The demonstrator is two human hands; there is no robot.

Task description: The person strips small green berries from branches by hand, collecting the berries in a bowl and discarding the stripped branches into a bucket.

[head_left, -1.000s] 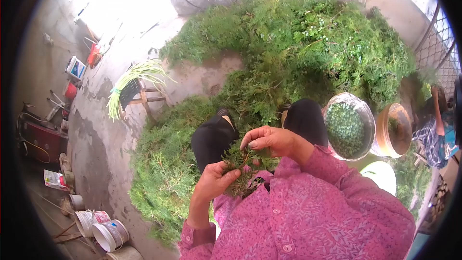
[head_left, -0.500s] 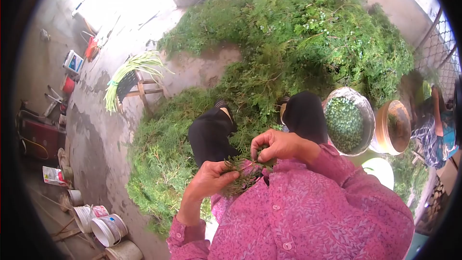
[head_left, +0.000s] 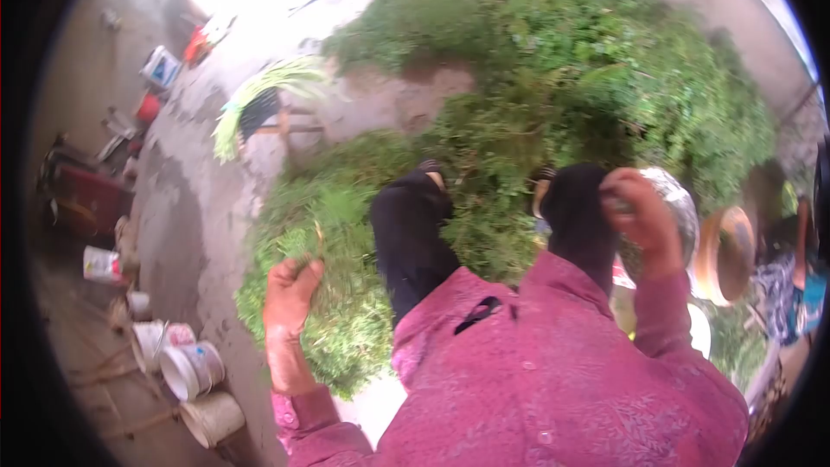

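At the left, my left hand (head_left: 292,294) is closed on a green sprig (head_left: 333,264), blurred, over the pile of green branches (head_left: 510,112) on the floor. My right hand (head_left: 638,212) is raised in front of a whitish bucket (head_left: 679,199), beside my right knee. Its fingers are curled and smeared by motion, and whatever they hold, if anything, cannot be made out. The hand and wrist hide most of the bucket's opening.
An orange-rimmed bucket (head_left: 726,255) stands at the right, near another person's checkered clothing (head_left: 775,294). Long green stalks (head_left: 251,104) lie on a small stool. White buckets (head_left: 192,370) line the lower left. My knees are between my hands.
My hands have parted: the left moved left with a sprig, the right moved up and right to the front of the bucket. The view has shifted slightly.
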